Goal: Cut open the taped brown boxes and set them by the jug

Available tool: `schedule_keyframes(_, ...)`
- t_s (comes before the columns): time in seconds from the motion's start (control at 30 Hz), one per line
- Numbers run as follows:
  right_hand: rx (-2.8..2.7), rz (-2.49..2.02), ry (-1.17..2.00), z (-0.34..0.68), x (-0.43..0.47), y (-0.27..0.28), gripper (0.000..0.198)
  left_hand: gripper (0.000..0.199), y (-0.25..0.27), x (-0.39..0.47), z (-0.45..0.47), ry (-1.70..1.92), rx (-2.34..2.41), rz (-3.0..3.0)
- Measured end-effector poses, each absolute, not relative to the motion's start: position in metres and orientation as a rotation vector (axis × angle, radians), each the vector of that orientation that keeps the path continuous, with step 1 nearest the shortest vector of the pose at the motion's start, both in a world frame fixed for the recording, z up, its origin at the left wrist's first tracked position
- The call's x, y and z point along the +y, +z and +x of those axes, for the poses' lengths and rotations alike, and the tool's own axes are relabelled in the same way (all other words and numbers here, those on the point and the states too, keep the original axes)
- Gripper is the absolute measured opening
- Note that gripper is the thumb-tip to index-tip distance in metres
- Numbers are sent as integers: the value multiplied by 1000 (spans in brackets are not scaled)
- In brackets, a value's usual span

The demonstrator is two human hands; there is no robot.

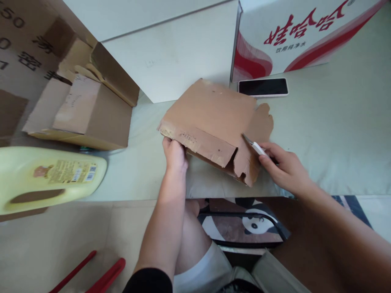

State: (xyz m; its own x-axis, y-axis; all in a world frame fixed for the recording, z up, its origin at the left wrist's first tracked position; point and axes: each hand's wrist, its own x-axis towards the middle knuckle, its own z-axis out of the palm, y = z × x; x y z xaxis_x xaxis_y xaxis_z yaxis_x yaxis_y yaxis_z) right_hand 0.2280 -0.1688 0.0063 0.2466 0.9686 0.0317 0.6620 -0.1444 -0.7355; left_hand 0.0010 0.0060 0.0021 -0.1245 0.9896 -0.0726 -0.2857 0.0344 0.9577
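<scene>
A brown cardboard piece [210, 110], folded along its near side, rests tilted on the pale green tabletop [330, 134]. Its right end is ragged, with a torn flap. My left hand [175, 154] grips the near left edge from below, and the fingertips are hidden under the cardboard. In my right hand [284, 167] is a white-handled utility knife [258, 148], held closed between thumb and fingers. The knife's blade points up and left, against or just over the cardboard near the torn flap; I cannot tell whether it cuts in.
Behind the cardboard lies a phone [263, 87], beside a white and red carton [293, 36] and a large white box [177, 49]. To the left are an open cardboard box [91, 110] and a yellow jug [55, 177]. Red handles [106, 276] show low on the left.
</scene>
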Motion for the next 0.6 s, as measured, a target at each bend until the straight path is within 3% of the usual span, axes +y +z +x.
schedule_keyframes(0.6,-1503,-1880,636,224,-167,8,37,19,5,4,3,1396,1083,901)
